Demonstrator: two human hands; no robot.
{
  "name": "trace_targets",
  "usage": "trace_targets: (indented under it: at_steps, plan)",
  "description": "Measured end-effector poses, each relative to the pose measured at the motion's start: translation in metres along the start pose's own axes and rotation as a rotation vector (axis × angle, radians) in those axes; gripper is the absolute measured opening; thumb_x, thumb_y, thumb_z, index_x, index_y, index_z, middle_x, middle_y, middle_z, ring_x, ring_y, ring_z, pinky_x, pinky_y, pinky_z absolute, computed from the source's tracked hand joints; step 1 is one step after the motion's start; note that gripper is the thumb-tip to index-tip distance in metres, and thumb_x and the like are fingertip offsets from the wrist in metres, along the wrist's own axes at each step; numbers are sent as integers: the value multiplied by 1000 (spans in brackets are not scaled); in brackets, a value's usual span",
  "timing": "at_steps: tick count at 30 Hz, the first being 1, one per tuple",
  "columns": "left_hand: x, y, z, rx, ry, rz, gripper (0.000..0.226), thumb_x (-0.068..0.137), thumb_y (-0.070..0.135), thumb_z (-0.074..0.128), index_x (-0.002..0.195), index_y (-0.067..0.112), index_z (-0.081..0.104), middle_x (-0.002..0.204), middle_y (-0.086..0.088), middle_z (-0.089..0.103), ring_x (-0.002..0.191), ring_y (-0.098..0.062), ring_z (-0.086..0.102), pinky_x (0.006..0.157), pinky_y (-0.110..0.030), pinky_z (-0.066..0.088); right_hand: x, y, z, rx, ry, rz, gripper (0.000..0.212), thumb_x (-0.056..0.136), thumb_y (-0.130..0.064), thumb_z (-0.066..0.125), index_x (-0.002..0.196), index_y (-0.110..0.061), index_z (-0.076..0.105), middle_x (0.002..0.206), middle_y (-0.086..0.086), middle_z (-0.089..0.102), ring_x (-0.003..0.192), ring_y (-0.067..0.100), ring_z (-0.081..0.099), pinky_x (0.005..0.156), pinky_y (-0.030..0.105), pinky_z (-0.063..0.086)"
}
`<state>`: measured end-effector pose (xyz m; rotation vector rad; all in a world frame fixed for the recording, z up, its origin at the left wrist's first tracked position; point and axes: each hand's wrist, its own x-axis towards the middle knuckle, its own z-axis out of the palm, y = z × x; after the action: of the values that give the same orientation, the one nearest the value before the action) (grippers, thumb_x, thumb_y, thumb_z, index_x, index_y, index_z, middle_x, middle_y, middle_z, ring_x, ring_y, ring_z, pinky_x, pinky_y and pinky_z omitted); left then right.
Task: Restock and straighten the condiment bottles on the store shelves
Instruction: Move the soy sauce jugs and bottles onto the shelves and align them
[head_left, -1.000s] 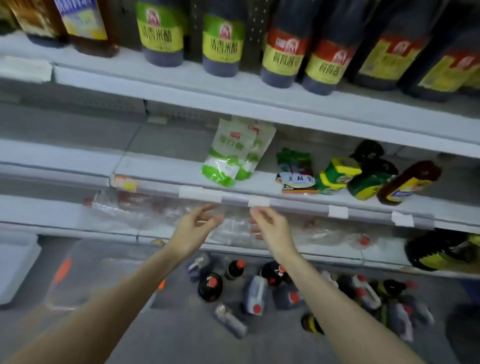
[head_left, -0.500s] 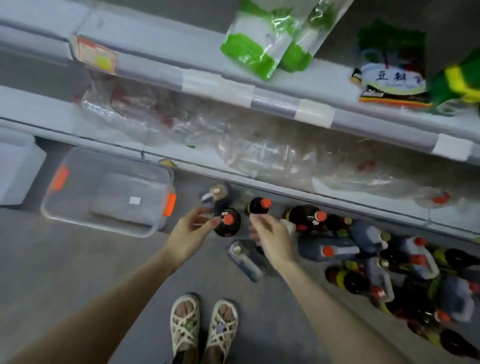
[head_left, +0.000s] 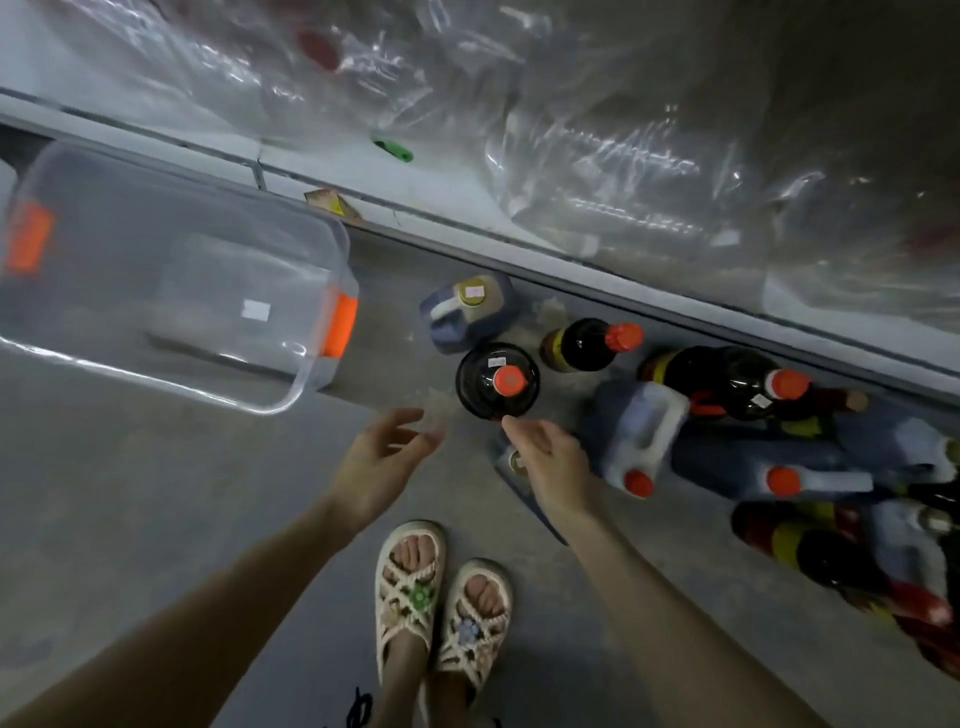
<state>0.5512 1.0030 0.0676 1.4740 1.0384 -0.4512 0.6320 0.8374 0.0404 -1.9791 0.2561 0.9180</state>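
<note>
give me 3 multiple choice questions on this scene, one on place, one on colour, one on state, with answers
1. Where is the clear bin relative to the upright dark bottle?
A) on the shelf
B) right of it
C) left of it, on the floor
2. What colour is that bottle's cap?
A) orange-red
B) green
C) white
3. How are the left hand and right hand?
A) both gripping bottles
B) both open, holding nothing
C) left gripping the bin
Answers: C, the bin sits left on the floor; A, the cap shows orange-red; B, fingers relaxed, round nothing.
</note>
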Motion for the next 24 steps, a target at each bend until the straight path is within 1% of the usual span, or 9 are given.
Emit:
trace_targets:
  at_steps: [1, 4, 5, 7, 9, 12, 16, 20, 24]
  plan:
    - [8, -8, 0, 1, 0, -14, 34, 92, 31, 61, 124, 21, 54, 108, -7, 64, 100, -18, 62, 75, -26, 49, 8, 7, 5, -2, 2, 4, 24, 91, -26, 66, 88, -2, 65, 75, 4, 64, 67, 7, 57, 61, 11, 40]
    - [28, -25, 2, 5, -11, -43, 39, 92, 34, 61, 128, 20, 53, 110, -7, 63, 100, -18, 62, 76, -27, 50, 31, 25, 18, 1, 19, 38, 24, 89, -28, 68, 83, -4, 64, 69, -3, 62, 73, 16, 60, 68, 22, 43]
    - [34, -29, 3, 1, -12, -47, 40, 92, 34, 60, 128, 19, 53, 111, -7, 63, 101, -18, 62, 76, -27, 50, 37, 28, 21, -5, 15, 41, 27, 89, -28, 68, 82, -3, 64, 68, -4, 62, 73, 15, 59, 68, 22, 41]
    - [43, -35, 3, -4, -23, -57, 40, 92, 36, 60, 128, 21, 53, 112, -6, 63, 100, -16, 62, 76, -25, 50, 46, 34, 23, -15, 6, 61, 34, 89, -32, 67, 87, 2, 66, 74, 0, 65, 76, 14, 60, 69, 20, 39]
    - [51, -39, 3, 4, -41, -66, 39, 91, 39, 60, 127, 24, 52, 112, -5, 63, 100, -13, 62, 78, -25, 50, 53, 38, 25, -35, 0, 77, 38, 89, -36, 66, 91, 2, 67, 81, 6, 68, 82, 16, 61, 72, 23, 40]
    - [59, -44, 1, 14, -59, -83, 42, 91, 41, 59, 128, 25, 51, 113, -3, 62, 101, -14, 61, 78, -25, 50, 62, 43, 32, -68, 13, 95, 41, 88, -39, 67, 83, 1, 66, 78, 8, 67, 85, 22, 63, 74, 28, 41]
    - [68, -45, 1, 17, -66, -82, 43, 92, 41, 57, 131, 23, 50, 112, -2, 62, 99, -11, 61, 76, -22, 49, 71, 41, 36, -48, 3, 105, 47, 87, -41, 68, 90, 6, 69, 87, 17, 71, 90, 26, 65, 86, 37, 47]
    - [77, -47, 1, -12, -56, -85, 44, 92, 40, 58, 131, 21, 51, 112, -4, 64, 101, -14, 62, 81, -28, 49, 73, 41, 38, -15, 2, 101, 33, 86, -37, 69, 86, -4, 73, 73, -7, 68, 79, 8, 63, 80, 27, 47]
    - [82, -47, 4, -28, -60, -85, 44, 92, 39, 57, 132, 20, 51, 113, -4, 64, 100, -14, 62, 83, -30, 50, 78, 46, 37, 39, 2, 109, 18, 83, -37, 73, 79, -19, 73, 79, -11, 72, 89, 8, 67, 85, 27, 50]
